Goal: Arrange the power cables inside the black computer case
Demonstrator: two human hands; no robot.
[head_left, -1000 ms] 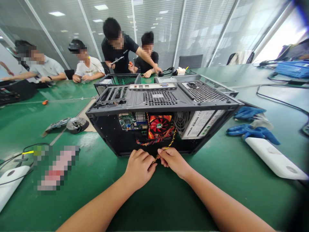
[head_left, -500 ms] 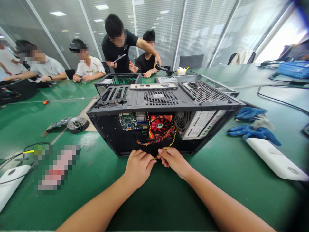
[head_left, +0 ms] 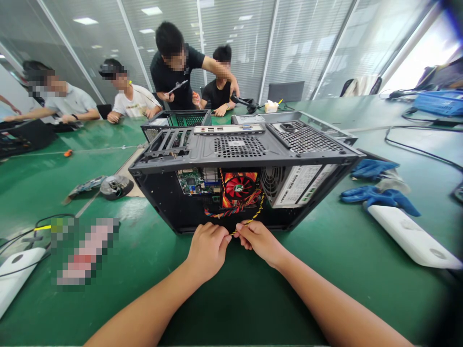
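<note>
A dark computer case [head_left: 166, 163] lies in front of me with its side open. Inside show a green motherboard [head_left: 190, 182], a red cooling fan [head_left: 239, 187], a power supply [head_left: 302, 187] with a white label, and a bundle of coloured wires [head_left: 231, 211]. A twisted yellow-and-black cable [head_left: 261, 210] runs down from beside the fan to the case's near edge. There my left hand [head_left: 208, 248] pinches its lower part, and my right hand [head_left: 258, 241] grips it just to the right. Both hands are closed; the cable's end is hidden by my fingers.
Blue gloves [head_left: 379, 197] and a white oblong device [head_left: 412, 236] lie to the right. A round metal-and-black part [head_left: 116, 186] and a blurred pinkish object [head_left: 88, 250] are on the left. Several people work across the green table [head_left: 144, 308], behind a second case [head_left: 177, 115].
My hands stay on the cable at nearly the same spot, with only tiny finger movement. Across the table, the person in white with the headset has shifted an arm slightly.
</note>
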